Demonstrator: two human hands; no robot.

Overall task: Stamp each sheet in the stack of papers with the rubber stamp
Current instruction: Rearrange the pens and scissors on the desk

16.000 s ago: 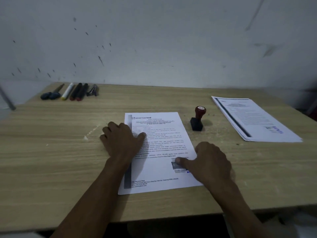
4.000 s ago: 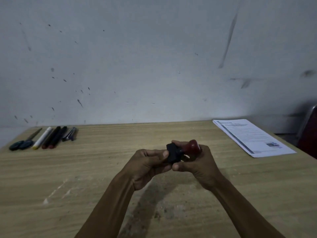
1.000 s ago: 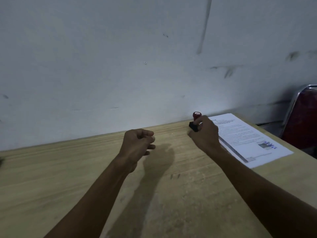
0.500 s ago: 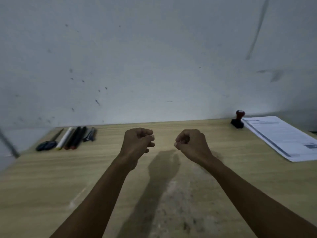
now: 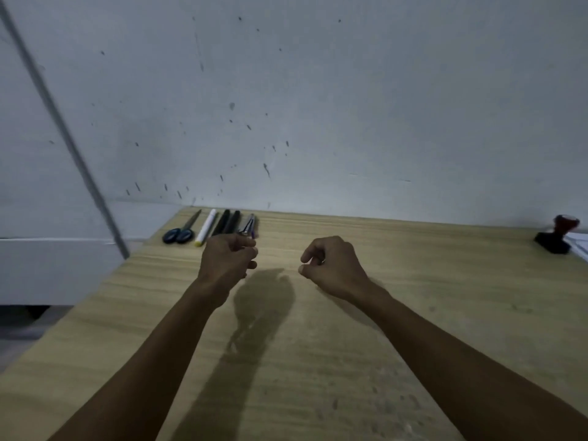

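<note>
Left hand [image 5: 227, 259]: curled, empty, unchanged from half a second ago.
Right hand [image 5: 334, 265]: fingers loosened slightly, holding nothing.
Rubber stamp [image 5: 556, 237]: upright on table [image 5: 413, 313], 3 o'clock, touching papers [image 5: 580, 245].
</note>
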